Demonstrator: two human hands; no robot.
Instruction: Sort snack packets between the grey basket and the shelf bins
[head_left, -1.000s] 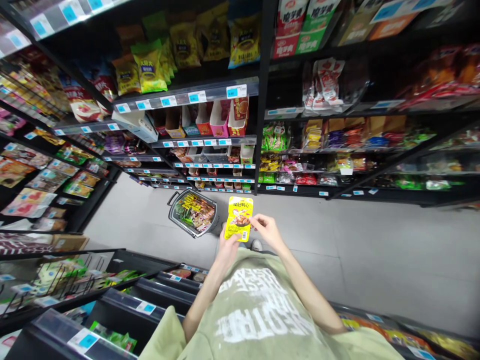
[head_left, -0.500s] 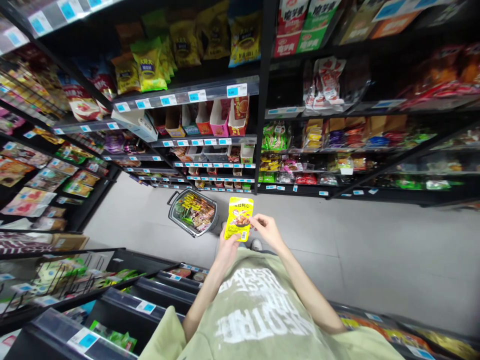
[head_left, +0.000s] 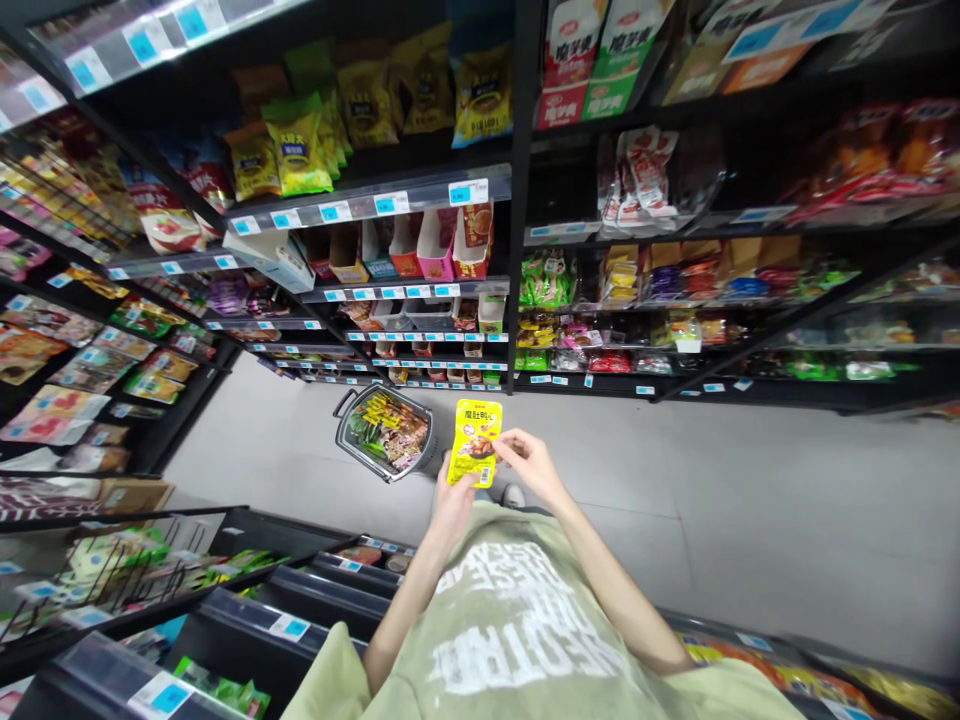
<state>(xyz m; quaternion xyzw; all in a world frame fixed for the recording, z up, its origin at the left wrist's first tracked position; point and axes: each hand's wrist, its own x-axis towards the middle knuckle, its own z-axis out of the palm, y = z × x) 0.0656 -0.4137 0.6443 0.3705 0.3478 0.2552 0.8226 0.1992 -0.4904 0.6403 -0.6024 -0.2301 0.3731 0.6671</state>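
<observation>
A yellow snack packet with dark printing and a food picture stands upright in front of my body. My left hand grips its lower end, the thumb lying across the front. At the packet's right edge, the fingertips of my right hand are pinched together on it. To the left of the packet, on the floor, is a dark shopping basket full of packaged snacks.
Shelves with snack bags, open boxes and small packets stand ahead. More racks line the left, and dark shelf units are close at my lower left. Grey floor tiles stretch to the right.
The packet's top has straightened a little and its printing shows more clearly. Both hands keep their hold. The view has shifted slightly.
</observation>
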